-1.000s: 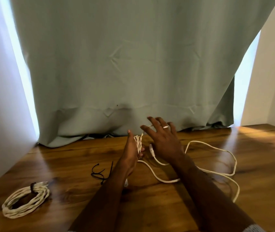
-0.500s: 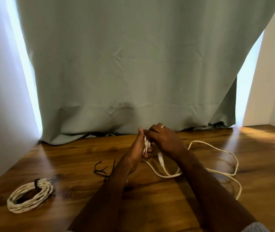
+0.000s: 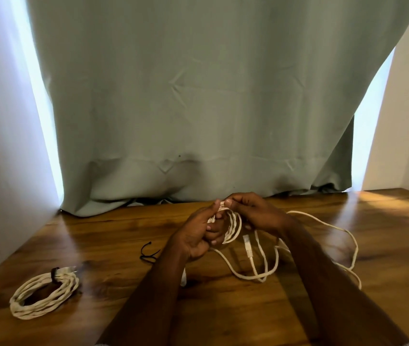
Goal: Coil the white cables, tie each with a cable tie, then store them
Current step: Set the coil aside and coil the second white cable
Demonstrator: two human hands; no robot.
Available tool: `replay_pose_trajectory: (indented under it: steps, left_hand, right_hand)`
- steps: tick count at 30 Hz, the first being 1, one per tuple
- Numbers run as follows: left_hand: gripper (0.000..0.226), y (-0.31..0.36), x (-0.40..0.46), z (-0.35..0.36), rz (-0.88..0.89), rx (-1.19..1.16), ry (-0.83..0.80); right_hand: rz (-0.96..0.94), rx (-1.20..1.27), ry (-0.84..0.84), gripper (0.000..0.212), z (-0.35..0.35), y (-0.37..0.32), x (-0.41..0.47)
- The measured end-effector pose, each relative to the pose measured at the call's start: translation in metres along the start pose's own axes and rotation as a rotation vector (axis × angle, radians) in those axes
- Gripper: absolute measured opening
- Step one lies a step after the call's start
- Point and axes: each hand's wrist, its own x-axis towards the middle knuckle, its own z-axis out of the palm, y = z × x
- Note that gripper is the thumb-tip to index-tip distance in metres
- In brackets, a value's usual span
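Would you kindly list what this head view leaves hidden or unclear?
- Coil in the hands: the left hand covers its near side.
- Loose cable: the right forearm hides part of it.
- Black cable ties: too small to count.
- Behind the curtain: hidden.

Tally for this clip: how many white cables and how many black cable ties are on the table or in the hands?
White cables: 2, one tied coil lying at left, one part-wound cable held in both hands
Black cable ties: 2, one around the tied coil, one loose on the table
Total: 4
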Motion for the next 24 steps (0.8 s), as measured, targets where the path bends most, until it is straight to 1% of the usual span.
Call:
replay_pose_trajectory:
  steps: [2, 3, 5, 6, 8, 10, 13, 18, 20, 24]
  left_hand:
    - [0.039, 0.001, 0.002, 0.001, 0.030, -0.127, 0.023]
    - [0.040, 0.001, 0.003, 0.002, 0.044, -0.183, 0.034]
    - [0.042, 0.000, 0.005, 0.001, 0.063, -0.279, 0.022]
    - [0.043, -0.001, 0.005, 0.000, 0.068, -0.333, -0.010]
    - [0.045, -0.002, 0.005, -0.001, 0.074, -0.434, -0.093]
    - [0.046, -0.002, 0.006, -0.001, 0.079, -0.480, -0.123]
    - [0.047, 0.001, 0.008, 0.000, 0.072, -0.499, -0.160]
    - [0.050, 0.005, 0.011, -0.003, 0.006, -0.479, -0.237]
    - [0.049, 0.005, 0.010, -0.005, -0.016, -0.460, -0.252]
    - [0.046, 0.004, 0.008, -0.012, -0.055, -0.386, -0.252]
  right_hand:
    - [0.061, 0.097, 0.046, 0.051, 0.003, 0.002, 0.002]
    - [0.080, 0.139, 0.044, 0.053, 0.003, 0.003, 0.003]
    - [0.097, 0.184, 0.034, 0.046, 0.005, 0.005, 0.005]
    - [0.093, 0.207, 0.042, 0.042, 0.007, 0.004, 0.006]
    - [0.055, 0.271, 0.082, 0.041, 0.015, 0.003, 0.009]
    - [0.016, 0.303, 0.136, 0.039, 0.022, 0.002, 0.014]
    - [-0.024, 0.284, 0.204, 0.037, 0.030, 0.000, 0.019]
    - [-0.067, 0.317, 0.306, 0.025, 0.032, -0.006, 0.021]
    - [-0.048, 0.334, 0.296, 0.025, 0.030, -0.005, 0.019]
    - [0.077, 0.404, 0.204, 0.024, 0.021, 0.004, 0.010]
